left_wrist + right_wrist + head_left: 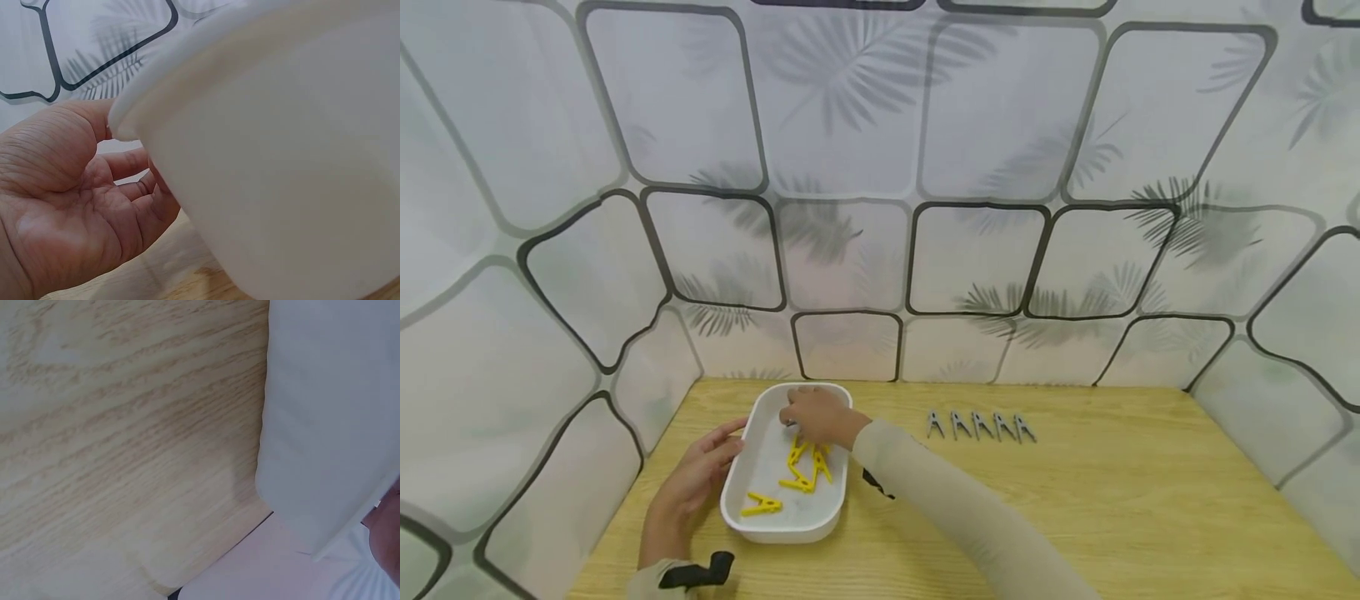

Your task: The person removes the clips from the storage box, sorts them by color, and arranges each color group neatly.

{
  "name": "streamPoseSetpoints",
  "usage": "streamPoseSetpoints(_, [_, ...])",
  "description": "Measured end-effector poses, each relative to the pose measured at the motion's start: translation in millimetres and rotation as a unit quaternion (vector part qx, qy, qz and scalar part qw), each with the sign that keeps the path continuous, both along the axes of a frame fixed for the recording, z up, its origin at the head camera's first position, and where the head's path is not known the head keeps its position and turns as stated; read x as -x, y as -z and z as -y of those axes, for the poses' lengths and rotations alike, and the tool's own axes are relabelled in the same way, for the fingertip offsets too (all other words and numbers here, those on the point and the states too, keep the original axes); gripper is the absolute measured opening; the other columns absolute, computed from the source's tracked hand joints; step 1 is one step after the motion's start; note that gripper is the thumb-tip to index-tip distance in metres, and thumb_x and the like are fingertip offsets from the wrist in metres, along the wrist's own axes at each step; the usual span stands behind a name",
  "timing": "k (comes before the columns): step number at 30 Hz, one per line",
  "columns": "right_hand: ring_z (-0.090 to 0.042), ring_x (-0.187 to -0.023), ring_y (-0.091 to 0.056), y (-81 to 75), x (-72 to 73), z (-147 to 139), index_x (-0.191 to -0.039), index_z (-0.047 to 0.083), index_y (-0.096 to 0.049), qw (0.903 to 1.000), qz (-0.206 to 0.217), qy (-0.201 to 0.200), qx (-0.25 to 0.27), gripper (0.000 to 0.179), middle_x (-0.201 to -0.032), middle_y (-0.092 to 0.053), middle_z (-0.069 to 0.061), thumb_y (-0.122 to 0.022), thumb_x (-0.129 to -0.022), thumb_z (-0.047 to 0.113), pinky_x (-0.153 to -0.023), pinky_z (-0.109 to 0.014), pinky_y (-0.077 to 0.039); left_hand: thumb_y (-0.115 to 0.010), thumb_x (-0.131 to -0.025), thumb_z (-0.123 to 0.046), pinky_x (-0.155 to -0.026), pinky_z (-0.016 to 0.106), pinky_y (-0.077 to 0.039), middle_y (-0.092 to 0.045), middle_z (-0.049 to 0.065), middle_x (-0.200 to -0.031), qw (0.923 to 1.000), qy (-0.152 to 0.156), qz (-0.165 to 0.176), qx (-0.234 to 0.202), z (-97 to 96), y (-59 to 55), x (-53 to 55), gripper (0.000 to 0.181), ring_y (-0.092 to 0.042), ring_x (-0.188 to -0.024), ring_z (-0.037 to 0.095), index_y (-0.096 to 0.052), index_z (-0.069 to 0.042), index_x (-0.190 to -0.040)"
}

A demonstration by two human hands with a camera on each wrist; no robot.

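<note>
A white plastic tray [756,467] stands at the left of the table. My left hand [694,477] rests against its left side, thumb and fingers at the rim and outer wall. In the left wrist view, that hand [81,194] shows its palm, and the tray wall [269,144] hides some fingertips. My right hand [816,414] reaches inside the tray at its far end, fingers bent down and pinching a small grey clothespin [791,424], mostly covered. Below it lie several yellow clothespins [802,482], one of them [762,504] apart at the near end.
Several grey clothespins [981,425] stand in a row on the wooden table [1075,508], right of the tray. Patterned cloth walls [850,258] close off the back and both sides. In the right wrist view, the tray's outer wall [325,425] fills the right side.
</note>
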State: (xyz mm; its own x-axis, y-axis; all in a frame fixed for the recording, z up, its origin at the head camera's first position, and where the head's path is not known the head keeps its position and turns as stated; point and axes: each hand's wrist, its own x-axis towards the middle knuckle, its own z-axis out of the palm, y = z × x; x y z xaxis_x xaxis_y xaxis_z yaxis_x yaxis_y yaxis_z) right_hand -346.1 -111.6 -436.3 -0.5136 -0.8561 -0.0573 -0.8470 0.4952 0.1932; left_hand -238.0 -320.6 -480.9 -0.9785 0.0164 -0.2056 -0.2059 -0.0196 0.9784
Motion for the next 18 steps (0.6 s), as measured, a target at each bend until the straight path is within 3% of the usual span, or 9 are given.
streamPoseSetpoints(9, [-0.012, -0.096, -0.056, -12.2, 1.4, -11, -0.121, 0.025, -0.067, 0.9997, -0.011, -0.012, 0.019, 0.025, -0.111, -0.06, 0.003, -0.07, -0.097, 0.032, -0.083, -0.029, -0.048, -0.056, -0.104, -0.018, -0.091, 0.024, -0.054, -0.068, -0.008, -0.109, 0.9999, 0.012, -0.008, 0.005, 0.2, 0.3, -1.4, 0.058, -0.064, -0.103, 0.007, -0.035, -0.002, -0.155])
streamPoseSetpoints(18, [-0.014, -0.106, -0.058, -31.9, -0.2, -33, -0.127, 0.023, -0.062, 0.9988, -0.042, -0.021, 0.013, 0.034, -0.119, -0.061, 0.002, -0.071, -0.096, 0.034, -0.089, -0.03, -0.05, -0.054, -0.105, -0.013, -0.089, 0.023, -0.054, -0.069, -0.012, -0.101, 0.9996, 0.011, -0.024, -0.006, 0.5, 2.9, -0.4, 0.048, -0.065, -0.098, 0.004, -0.044, -0.004, -0.15])
